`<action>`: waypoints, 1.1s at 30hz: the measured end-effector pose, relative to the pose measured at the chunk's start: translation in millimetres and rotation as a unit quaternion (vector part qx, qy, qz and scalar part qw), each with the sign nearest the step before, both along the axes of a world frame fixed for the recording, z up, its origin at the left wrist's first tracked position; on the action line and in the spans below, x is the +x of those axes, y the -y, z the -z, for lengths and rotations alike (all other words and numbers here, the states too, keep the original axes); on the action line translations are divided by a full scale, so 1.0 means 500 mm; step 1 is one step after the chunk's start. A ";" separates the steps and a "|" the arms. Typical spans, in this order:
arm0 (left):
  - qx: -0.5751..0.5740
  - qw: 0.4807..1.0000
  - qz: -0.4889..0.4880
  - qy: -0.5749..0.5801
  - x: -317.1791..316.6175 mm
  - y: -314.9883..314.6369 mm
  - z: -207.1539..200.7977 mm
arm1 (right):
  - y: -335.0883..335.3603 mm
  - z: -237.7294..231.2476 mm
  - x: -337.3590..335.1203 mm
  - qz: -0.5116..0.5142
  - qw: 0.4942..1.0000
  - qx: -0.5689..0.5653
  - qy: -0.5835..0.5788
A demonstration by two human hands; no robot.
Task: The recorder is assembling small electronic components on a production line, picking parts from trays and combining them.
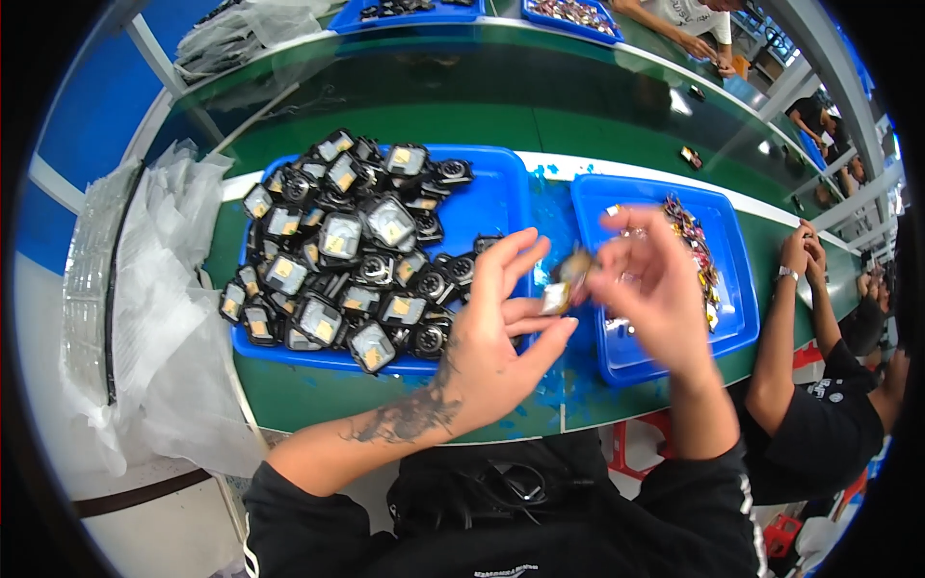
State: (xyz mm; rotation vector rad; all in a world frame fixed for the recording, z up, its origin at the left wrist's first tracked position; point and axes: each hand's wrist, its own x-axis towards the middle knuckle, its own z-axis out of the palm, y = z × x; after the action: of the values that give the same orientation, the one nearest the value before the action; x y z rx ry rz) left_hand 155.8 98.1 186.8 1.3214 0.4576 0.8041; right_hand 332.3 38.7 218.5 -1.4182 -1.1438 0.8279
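Above the gap between two blue trays, my left hand (496,352) pinches a small dark part with a silvery, shiny face (556,298) between thumb and fingers. Its upper fingers stretch upward. My right hand (655,289) is close on the other side, its thumb near the part and its fingers curled and smeared by motion. Whether it grips the part too, I cannot tell. The left blue tray (501,183) holds a heap of black watch-like cases (342,236) with grey square faces. Small parts in red, yellow and silver (689,231) lie in the right blue tray (742,289).
Crumpled translucent plastic sheets (178,299) hang at the left edge. Beyond the white rail runs a green conveyor (414,101) with a few small parts on it. More blue trays (573,17) stand on the far side. A co-worker's arms (795,279) are close at the right.
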 end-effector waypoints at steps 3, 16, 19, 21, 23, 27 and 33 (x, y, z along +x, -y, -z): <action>0.348 0.932 -0.089 -0.041 -0.008 -0.004 0.014 | -0.166 -0.033 0.104 0.028 0.995 -0.068 0.066; 0.698 0.706 -0.118 0.033 -0.018 0.028 0.039 | -0.392 0.102 0.324 0.168 0.943 -0.261 0.121; 0.692 0.712 -0.108 0.042 -0.014 0.033 0.030 | -0.385 0.109 0.344 0.208 0.938 -0.170 0.218; 0.686 0.718 -0.107 0.037 -0.020 0.027 0.026 | -0.388 0.076 0.253 0.184 0.968 -0.077 0.153; 0.684 0.719 -0.109 0.053 -0.016 0.030 0.022 | -0.361 0.021 0.148 0.039 0.972 0.005 0.233; 0.671 0.726 -0.140 0.064 -0.019 0.022 0.035 | -0.312 -0.004 -0.074 -0.261 0.893 0.035 0.364; 0.632 0.747 -0.199 0.052 -0.024 0.004 0.023 | -0.265 0.036 -0.110 -0.136 0.917 0.066 0.369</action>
State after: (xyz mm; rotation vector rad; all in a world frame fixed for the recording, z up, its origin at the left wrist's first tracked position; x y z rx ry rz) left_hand 143.6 96.0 175.2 2.4491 0.0219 1.6930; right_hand 277.4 170.9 200.7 -1.5182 -1.9673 0.3711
